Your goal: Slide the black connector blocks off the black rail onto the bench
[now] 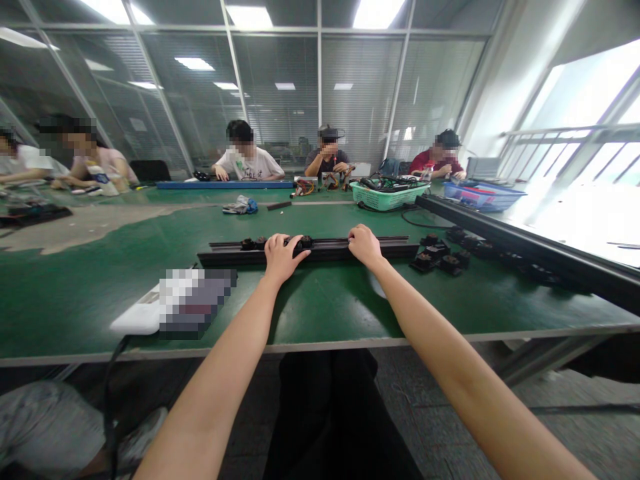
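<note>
A long black metal rail (310, 253) lies across the green workbench (100, 307) in front of me. My left hand (283, 257) curls over the rail around a small black block (303, 243), and another pair of blocks (253, 244) sits farther left on it. My right hand (365, 245) grips the rail's upper edge, farther right. Several loose black blocks (437, 255) lie on the bench just beyond the rail's right end.
A second long black rail (530, 243) runs along the bench's right side. A green basket of cables (390, 197) and a blue tray (484, 197) stand farther back. A pixelated white item (173, 303) lies at front left. Several co-workers sit beyond.
</note>
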Demonstrator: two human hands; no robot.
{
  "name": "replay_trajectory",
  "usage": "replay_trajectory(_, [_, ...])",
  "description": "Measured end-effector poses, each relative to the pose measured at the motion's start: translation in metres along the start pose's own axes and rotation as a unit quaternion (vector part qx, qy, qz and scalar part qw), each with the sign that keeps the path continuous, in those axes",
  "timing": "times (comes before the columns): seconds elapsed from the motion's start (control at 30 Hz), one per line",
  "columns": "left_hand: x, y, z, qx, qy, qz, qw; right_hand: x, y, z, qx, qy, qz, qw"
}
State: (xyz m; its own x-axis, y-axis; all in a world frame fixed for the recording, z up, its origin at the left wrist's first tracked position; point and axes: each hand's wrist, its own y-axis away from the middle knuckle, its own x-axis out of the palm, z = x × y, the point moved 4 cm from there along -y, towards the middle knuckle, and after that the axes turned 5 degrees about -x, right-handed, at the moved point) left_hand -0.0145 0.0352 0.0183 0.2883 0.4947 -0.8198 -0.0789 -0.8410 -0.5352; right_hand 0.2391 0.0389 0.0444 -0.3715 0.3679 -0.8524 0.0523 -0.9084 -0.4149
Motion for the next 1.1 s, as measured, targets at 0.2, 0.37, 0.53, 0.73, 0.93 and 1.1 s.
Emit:
replay_trajectory(0.2, [0.0016,-0.0009,0.0017,0.003,0.002,-0.009,1.000,-0.0010,0.0003,-0.0017,0.005,0.009,-0.003,1.000])
replay_trajectory(0.37, [0.0019,-0.0010,0.0023,0.002,0.003,-0.007,1.000,-0.0013,0.0003,-0.0024,0.006,0.017,-0.005,1.000])
replay_trajectory(0.53, [0.0001,-0.0003,0.0010,-0.001,0.001,0.000,1.000,-0.0013,0.0001,-0.0025,0.010,0.017,-0.001,1.000])
replay_trajectory(0.73, [0.0001,0.0002,0.0010,0.000,0.004,0.000,1.000,-0.0024,0.0001,-0.0020,0.010,0.022,0.005,1.000])
replay_trajectory(0.93, [0.0009,-0.0003,0.0016,0.000,0.002,-0.005,1.000,-0.0065,0.0017,-0.0037,0.020,0.040,0.010,0.999])
replay_trajectory(1.1, [0.0006,-0.0003,0.0012,0.002,-0.002,-0.002,1.000,-0.0088,0.0022,-0.0053,0.024,0.045,0.014,0.999])
